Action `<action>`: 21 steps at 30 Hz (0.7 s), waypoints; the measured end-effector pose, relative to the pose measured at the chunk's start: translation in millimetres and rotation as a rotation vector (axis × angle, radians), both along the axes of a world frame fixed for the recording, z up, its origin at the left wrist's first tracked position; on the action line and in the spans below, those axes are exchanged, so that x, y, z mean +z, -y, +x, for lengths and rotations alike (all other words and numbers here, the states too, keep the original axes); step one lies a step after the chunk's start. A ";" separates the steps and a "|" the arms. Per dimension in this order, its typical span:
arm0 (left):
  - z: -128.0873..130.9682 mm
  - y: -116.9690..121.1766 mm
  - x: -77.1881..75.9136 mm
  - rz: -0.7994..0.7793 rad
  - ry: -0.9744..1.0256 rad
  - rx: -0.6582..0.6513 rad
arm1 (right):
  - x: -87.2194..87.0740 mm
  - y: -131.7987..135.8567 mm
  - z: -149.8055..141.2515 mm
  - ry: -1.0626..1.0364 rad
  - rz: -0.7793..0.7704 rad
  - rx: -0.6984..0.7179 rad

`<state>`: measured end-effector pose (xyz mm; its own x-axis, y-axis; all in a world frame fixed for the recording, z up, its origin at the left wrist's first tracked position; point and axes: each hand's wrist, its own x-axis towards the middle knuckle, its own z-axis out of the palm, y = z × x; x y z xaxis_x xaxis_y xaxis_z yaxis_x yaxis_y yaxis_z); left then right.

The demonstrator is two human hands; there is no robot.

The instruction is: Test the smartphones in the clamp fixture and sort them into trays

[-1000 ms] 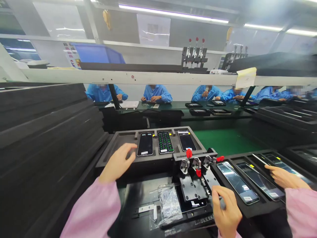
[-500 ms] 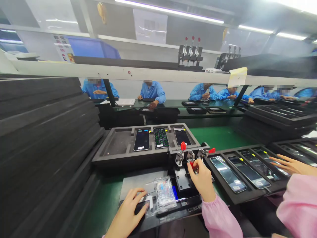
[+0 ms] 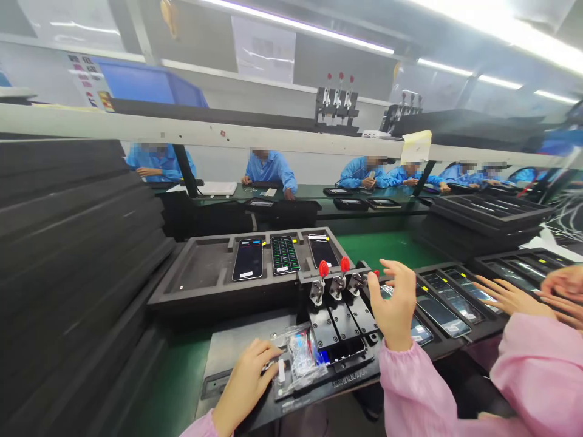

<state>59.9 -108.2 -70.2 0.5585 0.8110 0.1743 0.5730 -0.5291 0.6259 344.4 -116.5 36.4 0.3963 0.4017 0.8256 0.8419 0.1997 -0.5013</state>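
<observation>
One three-lever clamp fixture (image 3: 347, 319) is holding one phone (image 3: 348, 350) on the table (image 3: 175, 370).
Left hand (image 3: 250, 376) is resting at its eight o'clock, grip unclear; right hand (image 3: 395, 300) is hovering, open, at two; one tray (image 3: 218, 293) is carrying three phones (image 3: 248, 260) at ten.

**Three-clamp jig with your hands on either side**

So, clocking from the clamp jig (image 3: 348, 318): your left hand (image 3: 248, 379) is at 8, fingertips by a white strip (image 3: 281, 370) and a clear plastic bag (image 3: 303, 364). Your right hand (image 3: 395, 303) is up at 3, thumb and fingers apart, right by a red handle (image 3: 376, 275); can't tell if it's touching. A phone (image 3: 350, 349) sits under the clamp plates. Foam tray (image 3: 195, 294) at 10 has three lit phones, black stack (image 3: 68, 273) at 9, another tray (image 3: 449, 346) of phones at 3, co-worker's hand (image 3: 514, 297) over it.
</observation>
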 end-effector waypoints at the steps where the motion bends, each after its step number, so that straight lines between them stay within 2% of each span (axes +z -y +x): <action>1: 5.1 -0.6 1.5 0.009 -0.012 -0.009 | 5.4 -2.8 3.9 0.051 -0.062 0.042; 4: 16.8 -1.7 5.4 0.029 -0.024 -0.025 | 12.1 -5.4 11.2 0.141 -0.170 0.176; 7: 21.5 -0.7 7.1 0.038 -0.030 -0.018 | -1.7 5.3 12.4 0.160 -0.095 0.167; 9: 22.4 0.4 7.3 0.034 -0.034 -0.029 | -24.3 17.8 10.3 0.166 -0.033 0.114; 11: 23.6 0.9 7.5 0.019 -0.041 -0.062 | -53.6 29.3 7.2 0.189 -0.057 0.071; 13: 26.0 -0.1 7.9 0.004 -0.072 -0.102 | -81.8 35.3 4.8 0.206 -0.170 0.038; 15: 29.2 -2.0 8.8 0.010 -0.126 -0.134 | -101.3 34.8 4.6 0.202 -0.303 0.026; 17: 32.4 -4.0 9.9 0.036 -0.184 -0.161 | -109.4 31.3 6.5 0.193 -0.401 0.045; 21: 35.5 -5.3 10.9 0.062 -0.233 -0.192 | -105.9 31.8 10.3 0.162 -0.479 0.132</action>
<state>95.4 -103.0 -59.3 0.7316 0.6782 0.0691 0.5830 -0.6750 0.4522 354.7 -148.3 -69.5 0.1997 0.7873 0.5834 0.8994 0.0891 -0.4280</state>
